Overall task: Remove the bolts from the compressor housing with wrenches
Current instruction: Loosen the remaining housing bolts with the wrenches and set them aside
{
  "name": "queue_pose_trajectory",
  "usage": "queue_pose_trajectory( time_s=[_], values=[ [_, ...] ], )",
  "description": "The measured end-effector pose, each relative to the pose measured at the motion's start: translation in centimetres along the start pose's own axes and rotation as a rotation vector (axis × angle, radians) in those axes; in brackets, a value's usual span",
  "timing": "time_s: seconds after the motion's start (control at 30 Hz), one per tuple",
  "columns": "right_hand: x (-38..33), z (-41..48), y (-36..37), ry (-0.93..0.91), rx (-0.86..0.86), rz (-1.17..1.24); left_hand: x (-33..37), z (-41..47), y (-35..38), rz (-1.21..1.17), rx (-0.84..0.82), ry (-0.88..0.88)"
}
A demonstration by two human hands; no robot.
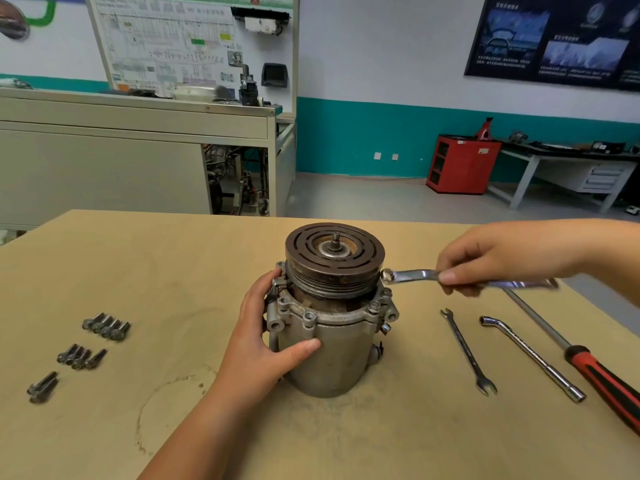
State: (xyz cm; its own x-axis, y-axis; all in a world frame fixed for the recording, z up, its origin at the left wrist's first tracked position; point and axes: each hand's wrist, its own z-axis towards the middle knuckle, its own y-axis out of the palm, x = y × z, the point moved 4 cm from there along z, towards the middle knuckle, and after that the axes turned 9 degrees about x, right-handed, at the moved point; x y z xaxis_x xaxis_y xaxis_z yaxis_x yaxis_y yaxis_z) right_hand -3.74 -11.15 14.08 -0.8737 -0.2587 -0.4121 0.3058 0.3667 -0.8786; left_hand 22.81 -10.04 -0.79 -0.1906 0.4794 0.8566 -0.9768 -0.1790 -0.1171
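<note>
At the frame's centre the left hand [273, 344] curled round the compressor housing [329, 355], which stood upright on the desk [173, 254]. Loose bolts [105, 327] lay at lower left and a spare wrench [467, 351] at lower right. Farther up, the right hand [485, 261] pinched a wrench [412, 275], its head just beside the pulley [334, 251].

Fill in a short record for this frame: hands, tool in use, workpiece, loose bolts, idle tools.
left hand: grips the compressor by its side, upright on the table
right hand: pinches a wrench by its shaft
wrench tip: at the compressor's right rim; cannot tell if seated on a bolt
flange bolts: several visible in place
loose bolts: three groups, left of compressor
idle tools: thin spanner, bent socket wrench, screwdriver, right of compressor
</note>
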Motion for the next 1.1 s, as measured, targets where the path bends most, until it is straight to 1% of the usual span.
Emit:
queue_pose_trajectory(
  time_s=[0.13,0.23,0.3,0.37,0.47,0.63,0.7,0.73,0.77,0.8,0.87,0.9,0.93,1.0,1.03,1.1],
  values=[
    [0.3,-2.0,3.5,0.123,-0.166,0.43,0.1,0.0,0.0,-0.007,0.0,0.003],
    [-2.3,-3.2,7.2,0.167,-0.117,0.863,0.1,0.0,0.0,-0.007,0.001,0.0],
    [-4.5,-3.7,8.5,0.153,-0.063,1.121,0.1,0.0,0.0,-0.005,0.002,0.002],
    [-6.1,-3.7,9.2,0.152,-0.028,1.27,0.0,0.0,0.0,-0.004,0.003,0.009],
    [-7.1,-3.4,9.7,0.172,-0.009,1.327,0.1,0.0,0.1,-0.003,0.007,0.013],
    [-7.2,-2.8,9.9,0.18,-0.004,1.287,0.1,0.1,0.1,0.01,0.01,0.014],
    [-7.1,-2.9,9.9,0.169,-0.043,1.247,0.1,0.1,0.1,0.017,0.008,0.013],
    [-6.9,-2.9,9.9,0.167,-0.073,1.189,0.1,0.0,0.1,0.019,0.006,0.011],
    [-6.4,-2.9,9.6,0.17,-0.106,1.094,0.1,0.0,0.1,0.017,0.005,0.007],
    [-5.6,-2.8,9.0,0.168,-0.141,0.95,0.1,0.0,0.0,0.013,0.005,0.002],
    [-3.9,-2.5,6.9,0.132,-0.201,0.576,0.1,0.1,0.1,0.009,0.004,-0.004],
    [-3.2,-2.2,5.5,0.107,-0.204,0.398,0.1,0.1,0.1,0.008,0.004,-0.002],
    [-2.7,-1.9,4.3,0.085,-0.176,0.229,0.1,0.1,0.1,0.006,0.003,-0.002],
    [-1.8,-0.8,2.2,0.031,-0.034,-0.08,0.1,0.0,0.1,0.004,0.006,-0.001],
    [-1.5,-0.2,1.5,-0.018,0.045,-0.177,0.1,0.0,0.1,0.006,0.009,-0.001],
    [-1.3,0.6,0.7,-0.087,0.138,-0.236,0.1,0.0,0.0,0.011,0.011,0.001]
  ],
)
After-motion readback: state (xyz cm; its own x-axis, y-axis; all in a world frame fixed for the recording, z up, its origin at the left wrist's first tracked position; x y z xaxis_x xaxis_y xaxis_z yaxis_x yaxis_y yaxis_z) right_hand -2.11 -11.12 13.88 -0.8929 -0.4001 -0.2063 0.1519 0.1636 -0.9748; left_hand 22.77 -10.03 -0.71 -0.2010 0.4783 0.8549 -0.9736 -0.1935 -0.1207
